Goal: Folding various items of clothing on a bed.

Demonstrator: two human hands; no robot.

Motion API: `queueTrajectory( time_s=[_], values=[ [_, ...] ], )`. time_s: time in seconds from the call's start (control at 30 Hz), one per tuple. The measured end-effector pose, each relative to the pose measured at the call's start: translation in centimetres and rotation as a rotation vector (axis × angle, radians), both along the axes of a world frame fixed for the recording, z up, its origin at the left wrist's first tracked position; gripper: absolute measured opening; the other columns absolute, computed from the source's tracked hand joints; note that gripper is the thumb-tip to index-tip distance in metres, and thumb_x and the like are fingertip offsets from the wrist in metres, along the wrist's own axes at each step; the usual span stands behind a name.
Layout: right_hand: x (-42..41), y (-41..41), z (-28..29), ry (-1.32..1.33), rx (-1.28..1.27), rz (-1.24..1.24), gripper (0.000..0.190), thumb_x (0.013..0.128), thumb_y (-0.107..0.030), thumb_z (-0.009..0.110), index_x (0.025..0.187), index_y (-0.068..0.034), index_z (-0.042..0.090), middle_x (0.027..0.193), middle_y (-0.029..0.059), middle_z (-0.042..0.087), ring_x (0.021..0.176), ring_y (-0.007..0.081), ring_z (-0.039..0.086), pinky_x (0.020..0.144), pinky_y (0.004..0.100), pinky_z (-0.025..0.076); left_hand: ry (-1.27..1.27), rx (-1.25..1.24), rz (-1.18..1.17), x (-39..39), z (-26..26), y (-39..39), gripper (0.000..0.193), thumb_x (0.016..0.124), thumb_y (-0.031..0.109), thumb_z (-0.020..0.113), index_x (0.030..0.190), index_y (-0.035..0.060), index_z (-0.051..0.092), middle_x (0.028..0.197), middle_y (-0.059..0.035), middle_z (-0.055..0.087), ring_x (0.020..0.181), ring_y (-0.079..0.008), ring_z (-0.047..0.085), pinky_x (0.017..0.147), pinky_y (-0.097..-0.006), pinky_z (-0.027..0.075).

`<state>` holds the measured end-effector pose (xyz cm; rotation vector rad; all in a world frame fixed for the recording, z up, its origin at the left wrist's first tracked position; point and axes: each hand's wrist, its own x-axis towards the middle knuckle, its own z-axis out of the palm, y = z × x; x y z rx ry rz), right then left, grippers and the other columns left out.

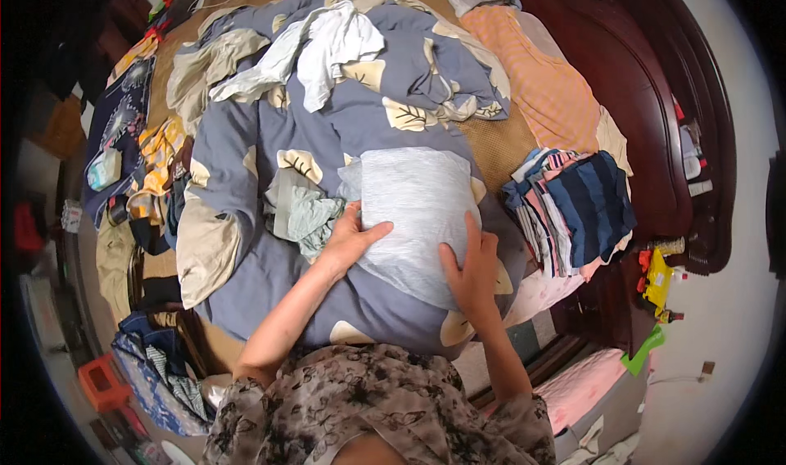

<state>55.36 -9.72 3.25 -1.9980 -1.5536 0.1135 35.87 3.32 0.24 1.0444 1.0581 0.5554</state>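
A light grey garment (pixel 417 201), folded to a rough rectangle, lies before me on a blue-grey quilt (pixel 344 127) with a pale leaf pattern. My left hand (pixel 356 235) is at its left edge, thumb on top and the other fingers partly hidden by the cloth. At the lower right of the garment, my right hand (pixel 473 265) rests with thumb and index finger spread on the fabric. Just left of the garment sits a crumpled pale green piece of clothing (pixel 313 216) with a grey waistband. Farther off, a white garment (pixel 338 41) lies loosely over the quilt.
A stack of folded clothes (pixel 574 210) stands at the right, beside the dark wooden headboard (pixel 632 109). An orange striped cloth (pixel 540 78) lies beyond it. More clothes (pixel 159 158) are heaped along the bed's left side. An orange plastic stool (pixel 104 382) stands at lower left.
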Motion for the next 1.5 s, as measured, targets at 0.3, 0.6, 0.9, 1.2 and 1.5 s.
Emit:
queueTrajectory(
  time_s=[0.3, 0.6, 0.9, 1.2, 1.5],
  values=[
    [-0.4, -1.2, 2.9, 0.109, -0.028, 0.123, 0.031, 0.087, -0.013, 0.060, 0.117, -0.006, 0.058, 0.087, 0.0182, 0.065, 0.074, 0.0347, 0.065, 0.062, 0.0405, 0.050, -0.094, -0.025, -0.107, -2.7, 1.0, 1.7, 0.065, 0.079, 0.006, 0.071, 0.133, -0.0119, 0.040, 0.119, -0.0158, 0.060, 0.103, -0.0188, 0.059, 0.091, -0.0278, 0.046],
    [-4.0, -1.1, 6.2, -0.259, -0.509, 0.155, 0.037, 0.086, -0.025, 0.064, 0.118, -0.008, 0.059, 0.090, 0.0137, 0.064, 0.076, 0.0323, 0.062, 0.071, 0.0392, 0.050, -0.020, -0.134, -0.173, -4.7, -3.7, 1.2, 0.068, 0.076, 0.007, 0.074, 0.132, -0.0117, 0.042, 0.116, -0.0135, 0.061, 0.106, -0.0188, 0.057, 0.093, -0.0270, 0.045],
    [-3.3, 6.9, 0.5, -0.459, -0.005, 0.236, 0.061, 0.078, -0.032, 0.069, 0.133, -0.013, 0.051, 0.138, 0.0161, 0.041, 0.127, 0.0392, 0.038, 0.102, 0.0589, 0.030, 0.163, 0.065, -0.292, -5.4, -3.5, 4.5, 0.047, 0.077, 0.017, 0.075, 0.115, -0.0036, 0.057, 0.090, -0.0077, 0.065, 0.080, -0.0150, 0.061, 0.071, -0.0272, 0.049],
    [-1.8, 7.4, -1.3, -0.368, 0.003, 0.279, 0.057, 0.081, -0.030, 0.066, 0.133, -0.010, 0.050, 0.142, 0.0195, 0.037, 0.131, 0.0430, 0.033, 0.104, 0.0608, 0.026, 0.889, 1.081, 0.361, -1.5, 1.8, 20.3, 0.084, 0.071, 0.037, 0.077, 0.138, 0.0054, 0.037, 0.114, -0.0230, 0.053, 0.110, -0.0401, 0.049, 0.090, -0.0467, 0.043],
    [0.4, 7.5, 0.2, -0.278, -0.090, 0.311, 0.050, 0.085, -0.028, 0.063, 0.128, -0.005, 0.051, 0.134, 0.0181, 0.045, 0.128, 0.0384, 0.039, 0.104, 0.0574, 0.026, 0.338, 1.040, 0.416, 3.2, 6.1, 16.5, 0.022, 0.086, 0.015, 0.060, 0.101, -0.0007, 0.064, 0.070, -0.0224, 0.063, 0.060, -0.0371, 0.064, 0.052, -0.0453, 0.049]
  ],
)
